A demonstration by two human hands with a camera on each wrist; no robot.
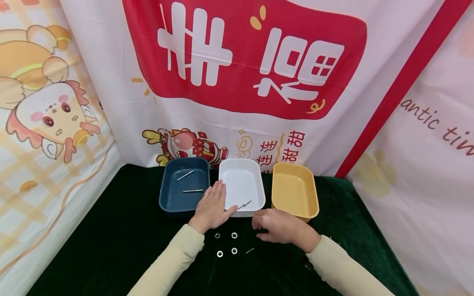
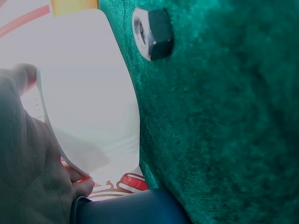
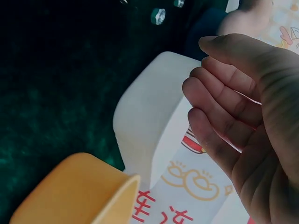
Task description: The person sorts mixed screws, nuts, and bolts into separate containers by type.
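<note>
My left hand lies over the front left corner of the white tray, fingers straight and thumb spread along its front rim. Inside that tray, near the front, are small thin screws. My right hand hovers by the tray's front right corner, close to the yellow tray. Its fingers are loosely bent, with nothing between them and the thumb. Several hex nuts lie on the cloth below the hands, and one thin screw lies to their right.
At left stands a blue tray with two long bolts in it. Dark green velvet cloth covers the table. Printed fabric hangs right behind the trays, and more hangs on both sides.
</note>
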